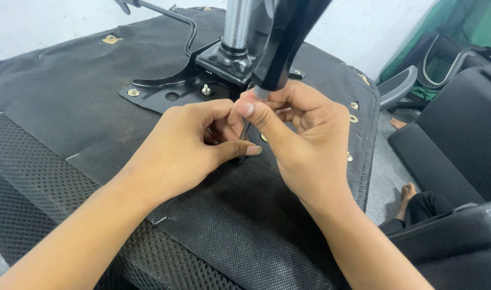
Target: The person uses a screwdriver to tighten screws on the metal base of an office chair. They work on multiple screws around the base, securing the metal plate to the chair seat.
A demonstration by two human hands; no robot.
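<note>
An upturned office chair seat [57,107] covered in black fabric lies in front of me. A black metal mounting plate [170,86] with a chrome gas cylinder [237,24] is bolted to it. My left hand [186,147] and my right hand [299,137] meet just below the plate, fingers pinched around a thin metal tool shaft [245,129]. A black plastic chair-base leg [288,40] rises right above my right hand. What the shaft's tip touches is hidden by my fingers.
A black lever rod [170,16] sticks out of the mechanism at the back. Other black chair parts [460,123] and an armrest [398,83] stand to the right. Another person's bare feet [406,193] rest on the grey floor by a green bag [460,27].
</note>
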